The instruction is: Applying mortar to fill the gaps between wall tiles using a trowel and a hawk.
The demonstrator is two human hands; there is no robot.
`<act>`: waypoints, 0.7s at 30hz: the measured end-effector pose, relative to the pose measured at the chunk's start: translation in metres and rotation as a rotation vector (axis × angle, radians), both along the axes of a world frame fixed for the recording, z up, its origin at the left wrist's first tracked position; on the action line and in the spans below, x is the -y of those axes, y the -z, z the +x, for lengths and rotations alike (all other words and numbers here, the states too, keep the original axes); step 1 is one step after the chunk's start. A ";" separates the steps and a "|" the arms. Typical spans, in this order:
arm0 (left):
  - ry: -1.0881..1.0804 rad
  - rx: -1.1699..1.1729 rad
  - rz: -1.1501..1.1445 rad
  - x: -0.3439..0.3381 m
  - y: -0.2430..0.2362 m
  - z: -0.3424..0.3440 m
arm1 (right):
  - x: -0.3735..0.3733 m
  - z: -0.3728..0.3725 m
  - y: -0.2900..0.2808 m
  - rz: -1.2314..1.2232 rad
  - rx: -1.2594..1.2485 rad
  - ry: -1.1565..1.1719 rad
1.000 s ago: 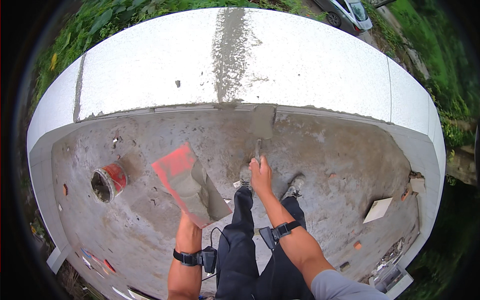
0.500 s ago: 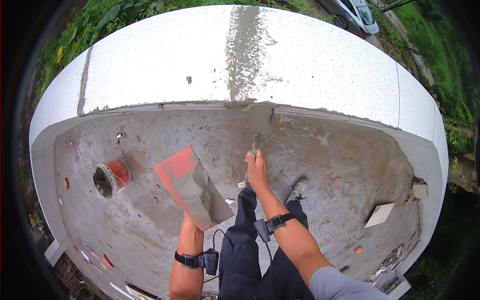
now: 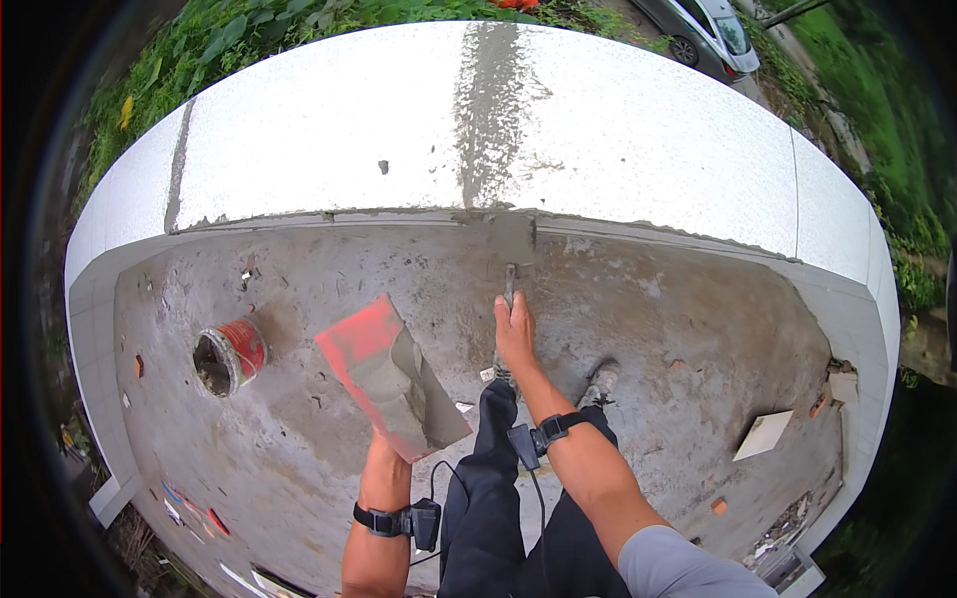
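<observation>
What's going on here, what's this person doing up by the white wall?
A person's left hand, mostly hidden, supports a flat, red rectangular board loaded with wet-looking grey mortar. Their right hand grips a grey, mortar-smeared trowel, its blade at the near edge of the white, speckled wall; whether it touches is unclear. A red, mortar-crusted round bucket sits on the grey concrete floor to the left.

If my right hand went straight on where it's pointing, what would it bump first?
Probably the white wall: the trowel in the right hand points toward it, though depth is unclear.
</observation>
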State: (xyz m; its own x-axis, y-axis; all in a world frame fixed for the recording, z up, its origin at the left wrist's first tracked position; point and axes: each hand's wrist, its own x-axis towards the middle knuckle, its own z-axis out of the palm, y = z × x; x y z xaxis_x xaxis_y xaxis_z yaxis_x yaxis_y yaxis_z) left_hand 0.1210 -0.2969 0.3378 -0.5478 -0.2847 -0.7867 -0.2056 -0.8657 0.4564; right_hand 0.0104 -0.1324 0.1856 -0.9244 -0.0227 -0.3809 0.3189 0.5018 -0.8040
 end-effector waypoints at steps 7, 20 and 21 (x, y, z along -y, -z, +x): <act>-0.015 -0.004 -0.018 0.004 -0.009 0.005 | -0.073 0.046 -0.067 0.050 0.086 -0.144; -0.046 0.089 -0.139 0.015 -0.030 0.031 | -0.027 0.010 -0.207 -0.198 0.025 -0.269; -0.036 0.083 -0.138 0.015 -0.030 0.030 | -0.025 0.010 -0.208 -0.135 -0.046 -0.297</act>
